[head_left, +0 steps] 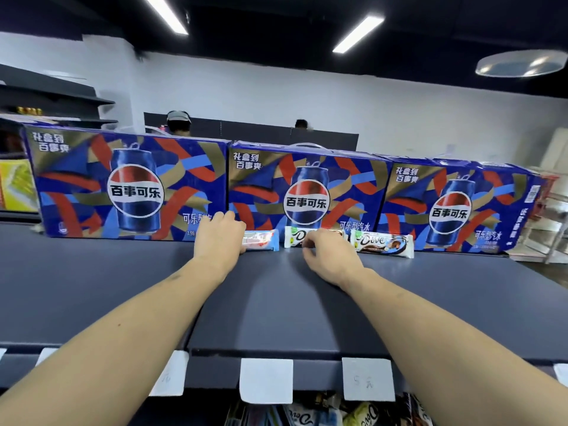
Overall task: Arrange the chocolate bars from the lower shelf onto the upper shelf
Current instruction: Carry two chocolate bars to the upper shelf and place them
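Observation:
Three chocolate bars lie in a row at the back of the dark upper shelf (276,302), against blue cola boxes. My left hand (219,238) holds the left end of a white, red and blue bar (261,240). My right hand (325,250) has its fingers curled on a white Dove bar (294,237), covering its right part. Another white Dove bar (384,244) lies free to the right. Below the shelf edge, several more bars (353,413) show on the lower shelf.
Three blue cola gift boxes (132,186) stand along the back of the upper shelf. White price tags (266,379) hang from its front edge. Two people stand behind a dark partition (255,130) in the background. More shelving (46,96) is at far left.

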A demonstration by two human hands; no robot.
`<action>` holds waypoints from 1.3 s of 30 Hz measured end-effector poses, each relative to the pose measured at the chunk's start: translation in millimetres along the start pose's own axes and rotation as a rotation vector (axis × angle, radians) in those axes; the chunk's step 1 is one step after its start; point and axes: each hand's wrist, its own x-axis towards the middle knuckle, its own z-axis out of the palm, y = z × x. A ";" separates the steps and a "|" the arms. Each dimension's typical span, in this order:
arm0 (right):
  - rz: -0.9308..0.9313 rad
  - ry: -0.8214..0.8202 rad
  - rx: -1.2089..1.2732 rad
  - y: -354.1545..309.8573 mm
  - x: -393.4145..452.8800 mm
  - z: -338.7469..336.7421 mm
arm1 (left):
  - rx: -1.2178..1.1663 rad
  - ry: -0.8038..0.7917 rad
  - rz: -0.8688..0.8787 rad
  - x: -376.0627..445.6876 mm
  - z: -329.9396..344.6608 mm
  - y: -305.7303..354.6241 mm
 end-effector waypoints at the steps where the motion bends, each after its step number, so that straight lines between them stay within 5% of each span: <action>1: 0.008 0.001 -0.003 1.0 1.9 -0.2 | -0.005 0.002 0.005 2.6 3.2 1.6; 39: 0.044 0.049 -0.044 26.8 6.6 3.5 | -0.159 0.105 0.026 32.8 32.1 33.4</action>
